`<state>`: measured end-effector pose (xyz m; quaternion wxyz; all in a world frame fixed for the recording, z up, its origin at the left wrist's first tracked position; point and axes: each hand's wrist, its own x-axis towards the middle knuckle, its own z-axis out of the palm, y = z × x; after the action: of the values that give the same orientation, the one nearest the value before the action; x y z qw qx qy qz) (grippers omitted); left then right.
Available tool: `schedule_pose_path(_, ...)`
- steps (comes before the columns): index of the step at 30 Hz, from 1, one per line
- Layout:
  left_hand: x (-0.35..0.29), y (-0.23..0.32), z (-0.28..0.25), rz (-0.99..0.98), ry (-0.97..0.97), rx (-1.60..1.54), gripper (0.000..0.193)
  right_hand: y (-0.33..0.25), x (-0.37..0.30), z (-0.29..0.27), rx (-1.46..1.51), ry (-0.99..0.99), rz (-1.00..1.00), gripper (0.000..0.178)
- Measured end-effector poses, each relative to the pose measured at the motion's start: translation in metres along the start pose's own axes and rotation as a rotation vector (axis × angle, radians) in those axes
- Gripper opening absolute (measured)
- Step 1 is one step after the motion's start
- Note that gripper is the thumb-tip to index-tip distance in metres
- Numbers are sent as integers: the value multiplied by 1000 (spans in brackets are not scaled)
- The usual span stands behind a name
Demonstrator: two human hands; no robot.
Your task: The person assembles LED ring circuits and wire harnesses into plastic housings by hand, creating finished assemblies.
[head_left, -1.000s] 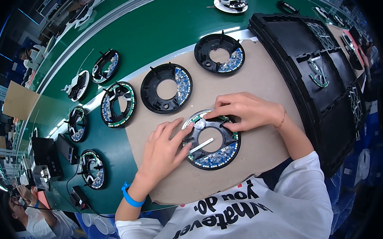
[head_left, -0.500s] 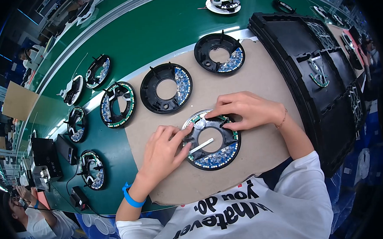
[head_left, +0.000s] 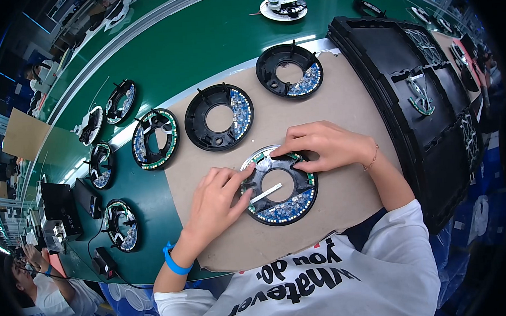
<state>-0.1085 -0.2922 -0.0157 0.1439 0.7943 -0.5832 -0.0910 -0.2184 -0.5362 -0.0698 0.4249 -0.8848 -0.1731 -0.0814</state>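
Note:
A black ring-shaped housing [head_left: 290, 214] lies on the cardboard sheet in front of me, with a blue circuit board across its near part and a green LED strip round its rim. My left hand [head_left: 216, 199] grips its left rim, thumb and forefinger curved against the edge. At the far rim my right hand [head_left: 325, 147] bends over the ring, its fingertips pressing on the strip beside a clear, shiny patch [head_left: 263, 164]. A short white strip [head_left: 266, 193] slants across the ring's centre hole. The fingers partly hide the rim.
Similar black rings [head_left: 219, 117] [head_left: 289, 71] sit on the cardboard's far side, with several more on the green table to the left. Stacked black trays [head_left: 399, 104] stand at right. A white round unit [head_left: 283, 9] rests on the green belt. Another person [head_left: 59, 282] sits at far left.
On the green belt, the white round unit and the far-left ring and white unit have shifted left. My hands and the ring housing stay almost in place.

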Motion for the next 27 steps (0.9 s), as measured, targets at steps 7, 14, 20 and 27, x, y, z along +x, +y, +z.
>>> schedule_pose_path(7, 1, 4, 5, -130, 79, -194, 66, 3, 0, 3, 5, 50, -35, 41)
schedule_pose_path(14, 3, 3, 5, -113, 156, -181, 68, 4, 3, 0, 24, 125, -106, 37)
schedule_pose_path(20, 4, 2, 4, -68, 180, -130, 65, 7, 3, 3, 8, 181, -142, 39)
schedule_pose_path(27, 6, 1, 7, -67, 192, -129, 63, 9, 4, 0, 13, 191, -151, 36)
